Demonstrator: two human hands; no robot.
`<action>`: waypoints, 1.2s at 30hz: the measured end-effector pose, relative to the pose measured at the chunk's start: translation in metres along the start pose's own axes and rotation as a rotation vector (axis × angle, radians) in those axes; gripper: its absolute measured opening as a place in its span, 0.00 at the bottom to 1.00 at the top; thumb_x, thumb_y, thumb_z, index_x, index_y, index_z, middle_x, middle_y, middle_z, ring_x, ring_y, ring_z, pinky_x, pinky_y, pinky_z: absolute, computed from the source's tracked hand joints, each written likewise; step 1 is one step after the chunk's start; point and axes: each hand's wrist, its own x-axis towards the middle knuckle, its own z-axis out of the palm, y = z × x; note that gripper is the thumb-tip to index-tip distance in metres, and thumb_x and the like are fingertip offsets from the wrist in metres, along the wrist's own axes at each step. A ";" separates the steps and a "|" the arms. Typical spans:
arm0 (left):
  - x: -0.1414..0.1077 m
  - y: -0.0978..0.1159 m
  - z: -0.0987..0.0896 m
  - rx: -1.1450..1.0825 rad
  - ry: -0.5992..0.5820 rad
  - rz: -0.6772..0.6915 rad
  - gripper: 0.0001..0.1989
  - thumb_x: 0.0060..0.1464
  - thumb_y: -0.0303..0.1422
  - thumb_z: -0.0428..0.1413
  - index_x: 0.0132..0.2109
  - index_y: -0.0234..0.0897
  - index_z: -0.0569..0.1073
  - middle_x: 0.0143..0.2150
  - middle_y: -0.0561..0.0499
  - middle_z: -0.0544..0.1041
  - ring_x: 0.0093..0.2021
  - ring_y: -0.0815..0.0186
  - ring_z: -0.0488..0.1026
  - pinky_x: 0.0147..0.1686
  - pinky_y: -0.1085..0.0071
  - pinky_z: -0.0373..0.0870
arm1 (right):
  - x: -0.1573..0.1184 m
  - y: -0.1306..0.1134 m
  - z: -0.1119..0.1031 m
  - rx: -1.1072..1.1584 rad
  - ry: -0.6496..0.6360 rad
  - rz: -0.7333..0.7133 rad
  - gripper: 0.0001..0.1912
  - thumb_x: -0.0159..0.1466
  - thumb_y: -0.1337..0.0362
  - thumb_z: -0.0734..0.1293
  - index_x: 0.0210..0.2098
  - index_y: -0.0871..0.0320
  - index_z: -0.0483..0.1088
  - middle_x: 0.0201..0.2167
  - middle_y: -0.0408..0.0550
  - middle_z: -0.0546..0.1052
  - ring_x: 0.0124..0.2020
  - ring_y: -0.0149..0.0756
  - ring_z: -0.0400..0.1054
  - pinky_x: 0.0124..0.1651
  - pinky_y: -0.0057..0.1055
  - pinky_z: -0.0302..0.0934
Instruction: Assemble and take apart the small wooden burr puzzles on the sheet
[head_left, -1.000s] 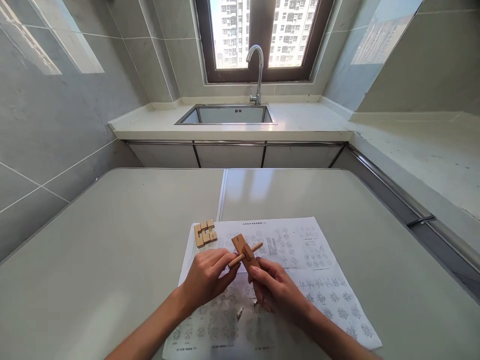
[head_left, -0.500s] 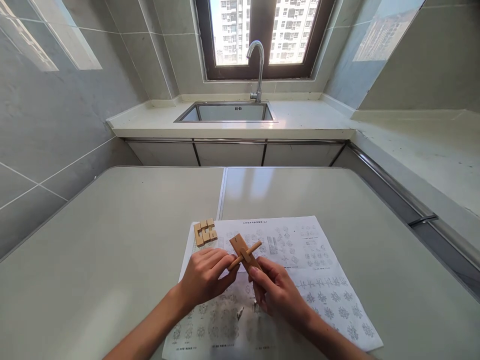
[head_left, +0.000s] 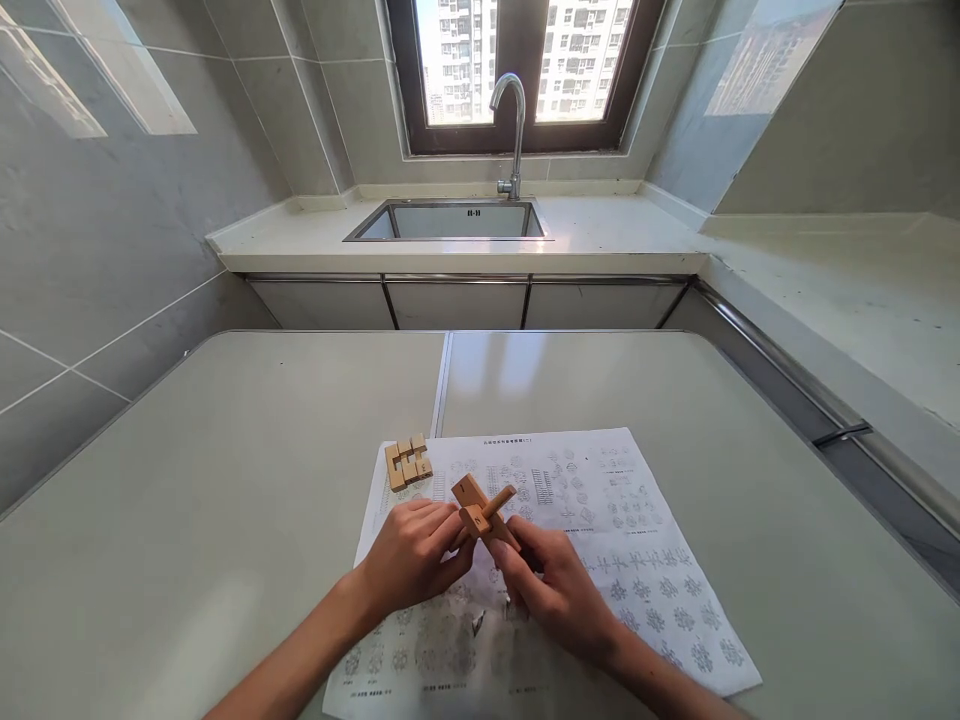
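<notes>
Where left hand [head_left: 416, 555] and right hand [head_left: 555, 585] meet: crossed wood [head_left: 484, 510], apparently pinched by both
Blocks [head_left: 409, 465]: on sheet [head_left: 660, 525], far-left corner

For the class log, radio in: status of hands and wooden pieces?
Both hands, left and right, on brown wooden piece with rod. Pale notched blocks beside, on printed sheet. Nothing visible blocking.
</notes>
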 end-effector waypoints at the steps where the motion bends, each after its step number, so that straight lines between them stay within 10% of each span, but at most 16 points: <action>1: -0.001 0.000 0.000 -0.003 -0.018 -0.006 0.07 0.65 0.24 0.52 0.38 0.40 0.67 0.24 0.56 0.72 0.21 0.68 0.67 0.23 0.69 0.61 | 0.000 0.001 0.000 -0.007 -0.003 0.005 0.21 0.76 0.53 0.61 0.28 0.52 0.56 0.18 0.37 0.64 0.19 0.29 0.55 0.24 0.29 0.51; 10: -0.001 0.002 -0.004 -0.259 -0.158 -0.158 0.05 0.71 0.33 0.51 0.49 0.38 0.69 0.33 0.51 0.76 0.28 0.64 0.73 0.28 0.69 0.67 | -0.002 0.002 -0.004 -0.178 -0.002 -0.067 0.20 0.77 0.55 0.58 0.28 0.53 0.55 0.21 0.37 0.61 0.21 0.30 0.53 0.27 0.31 0.49; 15: 0.003 0.008 -0.013 -0.687 -0.188 -0.412 0.33 0.63 0.60 0.54 0.61 0.38 0.68 0.51 0.40 0.77 0.47 0.53 0.77 0.47 0.56 0.76 | -0.003 0.004 -0.007 -0.306 0.041 -0.177 0.18 0.77 0.59 0.58 0.30 0.52 0.55 0.23 0.37 0.59 0.22 0.30 0.50 0.27 0.31 0.47; 20: 0.003 0.013 -0.015 -1.155 -0.237 -0.558 0.57 0.52 0.70 0.57 0.76 0.40 0.54 0.70 0.31 0.67 0.70 0.38 0.65 0.66 0.41 0.64 | -0.006 0.010 -0.005 -0.419 0.012 -0.260 0.18 0.76 0.63 0.59 0.29 0.52 0.53 0.22 0.37 0.59 0.22 0.30 0.50 0.28 0.32 0.46; 36: 0.010 0.020 -0.008 -1.281 -0.135 -0.543 0.43 0.44 0.57 0.73 0.59 0.41 0.70 0.54 0.41 0.74 0.52 0.51 0.75 0.53 0.56 0.74 | -0.006 0.011 -0.002 -0.557 -0.091 -0.333 0.13 0.77 0.63 0.59 0.35 0.55 0.67 0.25 0.43 0.73 0.22 0.31 0.58 0.28 0.32 0.48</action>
